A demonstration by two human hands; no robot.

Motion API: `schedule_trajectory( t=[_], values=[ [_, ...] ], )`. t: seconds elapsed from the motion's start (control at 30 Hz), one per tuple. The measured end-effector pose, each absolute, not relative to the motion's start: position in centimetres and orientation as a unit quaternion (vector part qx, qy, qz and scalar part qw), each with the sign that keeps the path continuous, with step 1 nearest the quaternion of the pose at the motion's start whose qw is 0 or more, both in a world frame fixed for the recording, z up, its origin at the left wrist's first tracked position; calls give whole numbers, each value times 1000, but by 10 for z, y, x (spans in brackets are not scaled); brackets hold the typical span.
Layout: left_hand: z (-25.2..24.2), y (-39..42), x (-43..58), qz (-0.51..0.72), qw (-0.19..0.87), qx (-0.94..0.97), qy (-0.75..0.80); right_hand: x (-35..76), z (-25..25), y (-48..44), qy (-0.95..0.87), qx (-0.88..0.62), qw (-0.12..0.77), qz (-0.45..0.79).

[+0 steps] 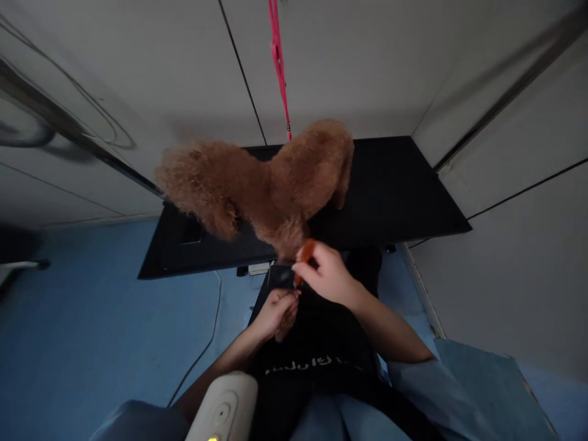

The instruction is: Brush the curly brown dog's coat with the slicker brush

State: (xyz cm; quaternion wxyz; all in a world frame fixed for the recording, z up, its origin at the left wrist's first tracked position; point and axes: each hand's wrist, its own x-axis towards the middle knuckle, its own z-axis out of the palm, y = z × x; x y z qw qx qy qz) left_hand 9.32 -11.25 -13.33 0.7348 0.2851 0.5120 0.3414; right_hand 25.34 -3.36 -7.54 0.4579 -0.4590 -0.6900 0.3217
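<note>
A brown curly-haired dog [294, 177] stands on the black grooming table [390, 190], its fluffy head to the left. One of its legs reaches over the near edge towards my lap. My left hand [275, 312] is closed around that leg's paw [285, 324], whose brown fur shows below the fingers. In my right hand [326, 269] are orange-handled nail clippers [307, 251]. Their tip points down and lies close to the fingers of my left hand. Blur hides the exact contact between tip and paw.
A pink leash [279, 55] hangs down to the dog from above. Below me are a black apron [316, 343] and a white rounded device [225, 404] with a yellow light. A thin cable [214, 331] runs over the blue floor [138, 318]. Pale walls [367, 61] stand behind the table.
</note>
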Motion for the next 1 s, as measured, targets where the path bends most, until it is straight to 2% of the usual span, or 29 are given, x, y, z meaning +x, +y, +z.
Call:
schedule_trajectory(
  t=[0.07,0.17,0.33,0.43,0.47,0.57,0.63,0.73,0.77,0.87,0.9,1.0],
  values=[
    [-130,-114,83,326,743,297,504,250,-79,-34,-658,-479,475,335],
    [-127,-112,62,314,780,262,474,244,-84,-36,-565,-539,563,269],
    [-131,-108,22,283,866,205,357,226,-99,-42,-583,-466,530,402],
    [-137,-107,3,294,894,172,292,216,-110,-43,-474,-534,628,311],
    [-139,-107,-2,293,900,166,278,212,-113,-43,-478,-523,636,305],
    [-149,-109,-12,261,918,169,246,202,-115,-41,-563,-443,565,410],
    [-158,-114,-13,237,926,181,231,197,-111,-36,-541,-470,554,423],
    [-171,-123,-7,258,898,232,272,192,-101,-34,-475,-546,616,312],
    [-174,-125,-3,273,879,252,299,190,-98,-37,-506,-537,599,311],
    [-178,-128,10,305,792,330,413,184,-88,-48,-644,-475,445,402],
    [-178,-128,14,321,753,355,451,182,-85,-50,-655,-481,420,404],
    [-178,-126,22,387,643,396,529,180,-77,-51,-601,-565,491,280]
  ],
)
